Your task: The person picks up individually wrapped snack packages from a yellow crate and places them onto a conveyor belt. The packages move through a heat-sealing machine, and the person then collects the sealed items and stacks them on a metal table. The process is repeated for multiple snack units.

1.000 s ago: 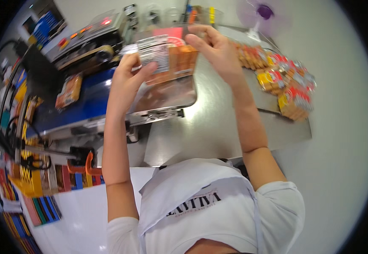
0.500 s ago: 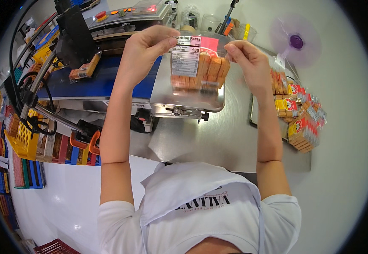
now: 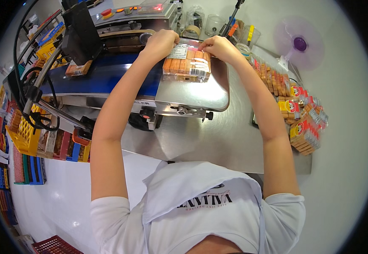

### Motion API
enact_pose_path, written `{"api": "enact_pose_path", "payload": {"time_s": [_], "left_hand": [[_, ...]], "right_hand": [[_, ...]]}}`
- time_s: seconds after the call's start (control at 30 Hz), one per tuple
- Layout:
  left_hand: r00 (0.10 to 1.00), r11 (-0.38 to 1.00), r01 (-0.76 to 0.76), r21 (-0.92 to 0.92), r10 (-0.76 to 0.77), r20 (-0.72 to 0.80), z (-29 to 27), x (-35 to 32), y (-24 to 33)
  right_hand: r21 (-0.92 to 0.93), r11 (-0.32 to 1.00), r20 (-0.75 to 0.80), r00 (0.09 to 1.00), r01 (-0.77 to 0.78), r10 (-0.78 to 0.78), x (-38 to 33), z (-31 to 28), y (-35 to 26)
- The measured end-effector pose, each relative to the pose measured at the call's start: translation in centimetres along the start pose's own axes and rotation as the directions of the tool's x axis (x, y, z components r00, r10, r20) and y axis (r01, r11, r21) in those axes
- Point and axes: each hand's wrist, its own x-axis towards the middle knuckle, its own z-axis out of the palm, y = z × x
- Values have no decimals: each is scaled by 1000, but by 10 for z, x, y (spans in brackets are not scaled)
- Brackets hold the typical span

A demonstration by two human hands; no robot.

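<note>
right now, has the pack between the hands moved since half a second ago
Yes. Judged against the metal plate, the clear pack has shifted left, away from the plate's right end and nearer the blue belt.

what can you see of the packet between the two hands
The packet looks like clear, shiny plastic around a row of golden-brown slices. It has a white printed label at upper left, a pinkish-red patch near the top and a barcode at lower right. The left hand pinches its upper left corner, the right hand its upper right. It is over the metal plate; whether it rests there is unclear.
</note>
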Motion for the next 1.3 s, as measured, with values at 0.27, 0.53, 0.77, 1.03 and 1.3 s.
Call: {"api": "enact_pose_path", "payload": {"time_s": [0.27, 0.53, 0.77, 1.03, 1.3], "left_hand": [[997, 966, -54, 254, 40, 59, 1, 2, 5], [990, 951, -115, 288, 86, 112, -1, -4, -3], [999, 988, -21, 154, 25, -25, -40, -67, 26], [971, 1000, 23, 2, -22, -236, -33, -116, 55], [946, 990, 136, -40, -142, -291, -28, -128, 40]], "right_hand": [[-503, 862, 22, 998, 64, -61, 7, 3, -26], [-515, 851, -19, 991, 106, -134, 11, 19, -30], [-509, 848, -25, 983, 145, -184, 32, 38, -49], [-251, 966, -200, 973, 61, -114, 36, 47, -61], [94, 988, -166, 981, 119, -102, 36, 51, -49]]}}
